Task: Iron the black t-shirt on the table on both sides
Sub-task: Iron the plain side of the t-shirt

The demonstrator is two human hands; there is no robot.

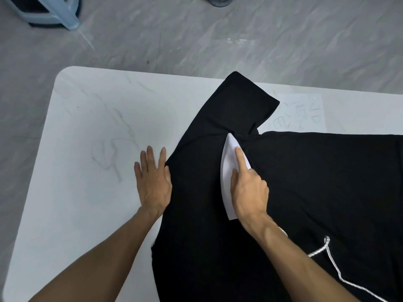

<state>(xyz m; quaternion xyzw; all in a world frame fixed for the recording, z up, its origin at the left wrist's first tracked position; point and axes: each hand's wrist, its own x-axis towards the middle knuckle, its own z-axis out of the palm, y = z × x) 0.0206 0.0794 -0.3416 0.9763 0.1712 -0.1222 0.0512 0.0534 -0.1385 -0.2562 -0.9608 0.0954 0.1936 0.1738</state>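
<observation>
The black t-shirt [294,192] lies spread over the right half of the white table [87,127], one sleeve reaching toward the far edge. A white iron [227,171] rests on the shirt with its tip at the seam where the sleeve joins the body. My right hand [248,188] grips the iron from above, the index finger stretched along its top. My left hand [152,182] lies flat with fingers spread, palm on the table and its thumb side pressing the shirt's left edge.
The iron's silver-white cord [331,264] trails over the shirt at the lower right. A sheet of paper with writing [301,114] lies on the table behind the shirt. On the grey floor beyond stand a pale blue stool [50,12] and a dark mesh bin [220,1].
</observation>
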